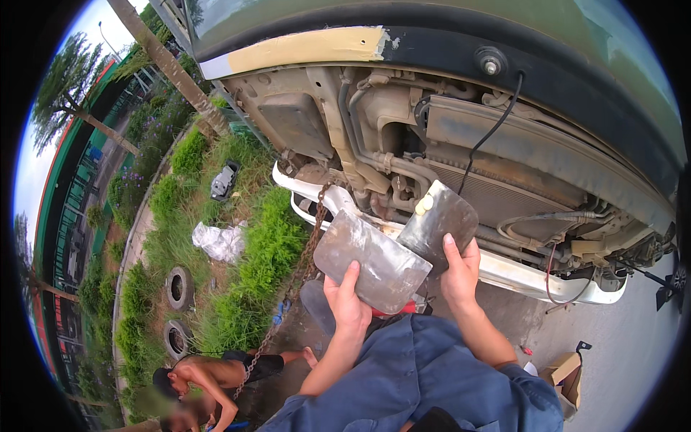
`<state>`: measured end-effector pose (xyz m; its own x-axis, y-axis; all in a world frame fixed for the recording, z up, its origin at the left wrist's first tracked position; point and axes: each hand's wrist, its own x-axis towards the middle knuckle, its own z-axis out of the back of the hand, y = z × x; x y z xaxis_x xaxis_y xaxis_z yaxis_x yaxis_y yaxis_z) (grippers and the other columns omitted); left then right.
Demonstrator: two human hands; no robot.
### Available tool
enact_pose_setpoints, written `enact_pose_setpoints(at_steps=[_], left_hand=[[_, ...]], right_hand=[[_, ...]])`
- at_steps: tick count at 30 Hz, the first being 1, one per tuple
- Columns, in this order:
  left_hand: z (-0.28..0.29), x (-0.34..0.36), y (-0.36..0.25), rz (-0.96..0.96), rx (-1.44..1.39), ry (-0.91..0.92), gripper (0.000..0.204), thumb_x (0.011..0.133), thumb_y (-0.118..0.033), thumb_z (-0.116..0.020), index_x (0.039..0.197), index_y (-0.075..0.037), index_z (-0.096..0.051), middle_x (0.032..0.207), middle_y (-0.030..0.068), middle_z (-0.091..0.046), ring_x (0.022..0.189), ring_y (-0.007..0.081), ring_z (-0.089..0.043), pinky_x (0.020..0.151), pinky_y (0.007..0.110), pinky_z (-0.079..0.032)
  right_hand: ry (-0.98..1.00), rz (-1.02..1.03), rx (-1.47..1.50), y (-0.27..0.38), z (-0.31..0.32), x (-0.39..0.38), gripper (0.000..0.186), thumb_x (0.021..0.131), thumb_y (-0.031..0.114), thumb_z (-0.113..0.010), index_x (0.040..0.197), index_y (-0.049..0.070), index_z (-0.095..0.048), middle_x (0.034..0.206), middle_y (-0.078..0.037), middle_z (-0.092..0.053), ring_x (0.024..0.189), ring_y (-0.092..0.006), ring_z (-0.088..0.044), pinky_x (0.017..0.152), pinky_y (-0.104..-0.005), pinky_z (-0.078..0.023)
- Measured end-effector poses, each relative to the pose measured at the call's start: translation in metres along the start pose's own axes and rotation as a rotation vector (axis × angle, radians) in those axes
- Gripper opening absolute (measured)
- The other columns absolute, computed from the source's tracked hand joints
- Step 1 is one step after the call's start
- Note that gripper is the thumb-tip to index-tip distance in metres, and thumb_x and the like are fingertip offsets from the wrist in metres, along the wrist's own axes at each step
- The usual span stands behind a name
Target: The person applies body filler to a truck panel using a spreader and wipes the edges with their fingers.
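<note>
My left hand grips a flat grey plate with rounded corners and whitish smears, thumb on top. In my right hand is a second, darker flat plate, also held by its near edge. A few dabs of pale yellow paste lie near the far left corner of that right plate. The two plates are close together, and the left one's right corner overlaps the right one's lower edge. Beyond them is the exposed front of a vehicle, with a yellowish patch along its dark lower panel.
A white bumper lies beyond my hands, under the radiator. To the left hangs a rusty chain. Two tyres and a crumpled plastic bag lie on grass. Another person crouches lower left. A cardboard box stands at right.
</note>
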<state>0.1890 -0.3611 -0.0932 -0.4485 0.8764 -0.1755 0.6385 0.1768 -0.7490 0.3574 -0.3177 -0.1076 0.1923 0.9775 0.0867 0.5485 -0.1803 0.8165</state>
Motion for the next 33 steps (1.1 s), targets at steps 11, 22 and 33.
enact_pose_setpoints(at_steps=[11,22,33], left_hand=[[0.011,0.003,0.005,-0.116,0.052,-0.058,0.036,0.092,-0.004,-0.061,0.125,-0.001,-0.049,0.118,0.0098,-0.062,0.106,0.0195,-0.061,0.091,0.034,-0.05],[0.006,0.014,-0.003,-0.194,0.148,-0.111,0.033,0.09,-0.004,-0.063,0.121,0.002,-0.053,0.113,0.0103,-0.064,0.098,0.0171,-0.063,0.087,0.031,-0.05],[-0.01,0.024,-0.017,-0.29,0.249,-0.162,0.032,0.091,-0.001,-0.06,0.121,0.002,-0.052,0.114,0.0099,-0.062,0.099,0.0158,-0.061,0.089,0.03,-0.048]], right_hand=[[0.163,0.072,-0.181,-0.012,-0.018,-0.018,0.031,0.102,0.017,-0.05,0.127,-0.001,-0.054,0.115,-0.001,-0.06,0.101,-0.007,-0.051,0.09,-0.0243,-0.04],[0.276,0.103,-0.45,0.004,-0.024,-0.027,0.022,0.101,0.017,-0.051,0.113,0.0,-0.058,0.087,0.005,-0.052,0.075,-0.0044,-0.041,0.068,-0.0217,-0.037],[0.469,0.215,-0.627,0.011,-0.015,-0.035,0.025,0.097,0.015,-0.054,0.113,-0.004,-0.06,0.077,-0.012,-0.061,0.064,-0.0197,-0.056,0.064,-0.0307,-0.047]])
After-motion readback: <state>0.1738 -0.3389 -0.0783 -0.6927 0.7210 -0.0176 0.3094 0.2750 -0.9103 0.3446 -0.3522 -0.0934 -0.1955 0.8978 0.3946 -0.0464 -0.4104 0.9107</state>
